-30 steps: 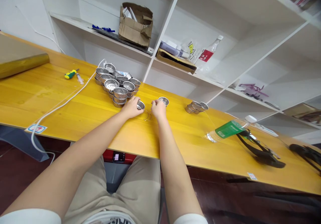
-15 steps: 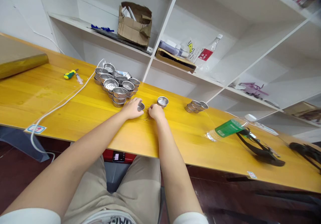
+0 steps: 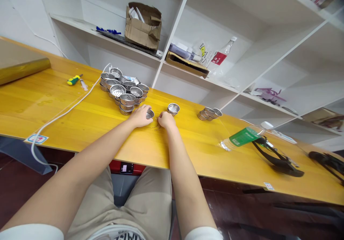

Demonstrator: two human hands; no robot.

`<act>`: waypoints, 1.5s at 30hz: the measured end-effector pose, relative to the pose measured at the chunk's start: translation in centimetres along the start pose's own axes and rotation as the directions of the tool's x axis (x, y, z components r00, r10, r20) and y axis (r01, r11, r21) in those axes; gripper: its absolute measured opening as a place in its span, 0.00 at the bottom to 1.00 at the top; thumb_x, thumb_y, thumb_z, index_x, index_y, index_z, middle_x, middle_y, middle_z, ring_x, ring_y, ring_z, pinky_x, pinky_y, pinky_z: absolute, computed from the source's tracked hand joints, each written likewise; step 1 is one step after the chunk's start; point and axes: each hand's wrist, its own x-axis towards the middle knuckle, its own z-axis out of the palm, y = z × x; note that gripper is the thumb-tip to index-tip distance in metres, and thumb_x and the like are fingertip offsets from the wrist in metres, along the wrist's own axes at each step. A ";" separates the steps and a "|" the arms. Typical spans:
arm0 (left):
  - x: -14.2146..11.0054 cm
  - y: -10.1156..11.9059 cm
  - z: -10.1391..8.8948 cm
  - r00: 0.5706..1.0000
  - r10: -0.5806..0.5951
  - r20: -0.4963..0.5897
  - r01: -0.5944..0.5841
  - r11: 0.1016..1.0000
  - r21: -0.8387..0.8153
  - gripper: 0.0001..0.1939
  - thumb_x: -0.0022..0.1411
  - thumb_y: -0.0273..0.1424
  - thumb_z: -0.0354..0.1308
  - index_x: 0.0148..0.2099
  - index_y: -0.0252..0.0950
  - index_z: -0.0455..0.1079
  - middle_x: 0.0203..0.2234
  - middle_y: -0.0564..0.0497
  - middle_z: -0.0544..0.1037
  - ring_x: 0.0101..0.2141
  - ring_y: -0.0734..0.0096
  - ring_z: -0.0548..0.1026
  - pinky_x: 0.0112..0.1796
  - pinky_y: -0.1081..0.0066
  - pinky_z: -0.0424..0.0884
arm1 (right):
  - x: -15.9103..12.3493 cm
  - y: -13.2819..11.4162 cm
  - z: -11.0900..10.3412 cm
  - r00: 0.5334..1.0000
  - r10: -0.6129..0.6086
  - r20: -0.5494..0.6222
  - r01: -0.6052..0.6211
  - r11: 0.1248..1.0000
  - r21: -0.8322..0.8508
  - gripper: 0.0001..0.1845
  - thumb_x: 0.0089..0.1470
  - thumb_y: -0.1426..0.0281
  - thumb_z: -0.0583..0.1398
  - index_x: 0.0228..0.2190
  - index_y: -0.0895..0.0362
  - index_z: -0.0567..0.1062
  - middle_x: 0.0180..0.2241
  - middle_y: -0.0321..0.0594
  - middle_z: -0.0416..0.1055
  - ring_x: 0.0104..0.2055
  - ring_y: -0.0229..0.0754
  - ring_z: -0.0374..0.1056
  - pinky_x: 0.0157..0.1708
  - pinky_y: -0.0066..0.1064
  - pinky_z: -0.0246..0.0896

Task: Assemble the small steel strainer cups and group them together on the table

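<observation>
My left hand [image 3: 141,116] curls around a small perforated metal cup [image 3: 149,114] on the yellow table, fingers closed at its near side. Just right of it, my right hand [image 3: 166,119] is closed in a pinch on what looks like a thin curved wire [image 3: 156,126]. Fine detail of the wire is too small to make out. Behind my right hand stands another perforated metal cup [image 3: 173,108], its base partly hidden. Several similar cups [image 3: 127,99] are stacked in a cluster beyond my left hand.
More metal cups [image 3: 209,113] stand to the right. A green-labelled bottle [image 3: 245,136] lies beside a black strap-like object [image 3: 276,161]. A white cable [image 3: 70,111] crosses the table [image 3: 88,132] at left, near a screwdriver [image 3: 74,80]. Shelves rise behind.
Both hands stay almost in place, the right one still pinching beside the cup. The whole view has shifted very slightly.
</observation>
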 end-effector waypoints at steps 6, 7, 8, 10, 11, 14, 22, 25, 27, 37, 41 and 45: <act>0.1 -0.1 0.1 1.000 -0.006 0.002 0.006 1.000 0.003 0.29 0.55 0.38 0.61 0.59 0.38 0.66 0.56 0.41 0.73 0.56 0.48 0.74 0.57 0.53 0.71 | 0.0 0.0 0.1 1.000 -0.007 -0.006 0.007 1.000 0.008 0.12 0.62 0.67 0.61 0.45 0.55 0.80 0.50 0.54 0.79 0.53 0.53 0.76 0.49 0.38 0.68; 0.1 -0.1 0.1 1.000 -0.005 0.002 0.005 1.000 0.002 0.29 0.55 0.38 0.61 0.59 0.37 0.66 0.57 0.41 0.73 0.56 0.47 0.74 0.57 0.52 0.71 | 0.0 0.0 0.1 1.000 -0.003 -0.004 0.003 1.000 0.010 0.12 0.62 0.67 0.61 0.45 0.55 0.80 0.50 0.54 0.79 0.53 0.53 0.76 0.49 0.38 0.68; 0.1 -0.1 0.1 1.000 -0.004 0.002 0.004 1.000 0.001 0.29 0.55 0.38 0.61 0.59 0.37 0.66 0.57 0.41 0.73 0.56 0.47 0.74 0.57 0.52 0.71 | 0.0 0.0 0.1 1.000 -0.001 -0.002 0.001 1.000 0.012 0.13 0.62 0.66 0.61 0.46 0.55 0.80 0.51 0.54 0.79 0.53 0.53 0.76 0.49 0.38 0.68; 0.1 -0.2 0.1 1.000 -0.003 0.001 0.003 1.000 0.001 0.30 0.55 0.38 0.61 0.59 0.37 0.66 0.57 0.41 0.73 0.57 0.47 0.73 0.58 0.52 0.70 | 0.0 0.0 0.0 1.000 0.000 0.004 0.000 1.000 0.015 0.13 0.62 0.66 0.61 0.46 0.55 0.80 0.51 0.53 0.79 0.54 0.54 0.75 0.49 0.39 0.68; 0.1 -0.2 0.1 1.000 -0.003 0.001 0.003 1.000 0.000 0.30 0.55 0.38 0.61 0.59 0.37 0.66 0.57 0.41 0.73 0.57 0.47 0.73 0.58 0.52 0.70 | 0.1 0.0 0.1 1.000 -0.001 0.008 0.001 1.000 0.016 0.13 0.62 0.66 0.61 0.46 0.55 0.80 0.51 0.53 0.79 0.54 0.54 0.75 0.49 0.39 0.68; 0.1 -0.3 0.2 1.000 -0.005 0.002 0.005 1.000 -0.011 0.29 0.55 0.38 0.61 0.59 0.37 0.66 0.56 0.41 0.73 0.57 0.48 0.73 0.58 0.53 0.70 | 0.2 0.1 0.2 1.000 -0.001 0.010 0.001 1.000 0.018 0.13 0.62 0.66 0.61 0.47 0.55 0.80 0.51 0.53 0.79 0.54 0.54 0.75 0.49 0.38 0.68; 0.0 -0.3 0.2 1.000 -0.002 0.007 0.002 1.000 -0.027 0.29 0.55 0.38 0.60 0.59 0.36 0.65 0.56 0.41 0.72 0.58 0.50 0.72 0.60 0.55 0.69 | 0.4 0.3 0.4 1.000 -0.009 -0.003 0.009 1.000 0.019 0.12 0.62 0.66 0.60 0.45 0.55 0.79 0.50 0.52 0.79 0.52 0.54 0.76 0.48 0.39 0.68; 0.0 -0.2 0.1 1.000 -0.008 0.014 0.009 1.000 -0.028 0.29 0.55 0.37 0.60 0.59 0.37 0.65 0.57 0.41 0.72 0.59 0.50 0.72 0.61 0.56 0.68 | 0.3 0.2 0.2 0.999 -0.023 -0.041 0.025 0.999 0.040 0.12 0.63 0.67 0.59 0.45 0.55 0.79 0.48 0.52 0.80 0.51 0.53 0.76 0.49 0.37 0.67; 0.0 -0.2 0.1 1.000 -0.012 0.020 0.012 1.000 -0.028 0.30 0.55 0.37 0.61 0.60 0.37 0.65 0.57 0.42 0.72 0.59 0.50 0.72 0.61 0.56 0.68 | 0.2 0.1 0.0 0.996 -0.039 -0.078 0.044 0.997 0.064 0.12 0.63 0.67 0.58 0.44 0.54 0.79 0.47 0.51 0.80 0.50 0.51 0.76 0.49 0.36 0.66; 0.2 -0.5 0.2 0.999 -0.009 0.044 0.012 0.998 -0.067 0.35 0.52 0.34 0.62 0.63 0.37 0.62 0.61 0.39 0.70 0.61 0.48 0.70 0.63 0.54 0.66 | 0.5 -0.2 -0.1 0.958 -0.010 -0.285 0.094 0.954 0.284 0.13 0.65 0.63 0.57 0.41 0.56 0.78 0.38 0.45 0.80 0.41 0.46 0.75 0.45 0.33 0.64; 0.2 -0.7 0.5 1.000 -0.015 0.026 0.017 0.997 -0.079 0.35 0.53 0.36 0.64 0.63 0.37 0.62 0.61 0.39 0.71 0.61 0.47 0.70 0.62 0.54 0.67 | 0.3 -0.4 -0.1 0.940 -0.018 -0.342 0.126 0.947 0.296 0.13 0.65 0.62 0.56 0.40 0.56 0.78 0.34 0.43 0.79 0.39 0.46 0.74 0.43 0.32 0.63; 0.2 -0.6 0.3 0.999 -0.037 0.020 0.039 0.994 -0.102 0.36 0.54 0.40 0.65 0.62 0.36 0.62 0.58 0.39 0.73 0.58 0.48 0.73 0.59 0.55 0.69 | 0.3 -0.5 -0.1 0.926 -0.021 -0.377 0.159 0.927 0.338 0.13 0.66 0.63 0.55 0.38 0.56 0.77 0.32 0.42 0.79 0.37 0.45 0.73 0.41 0.31 0.62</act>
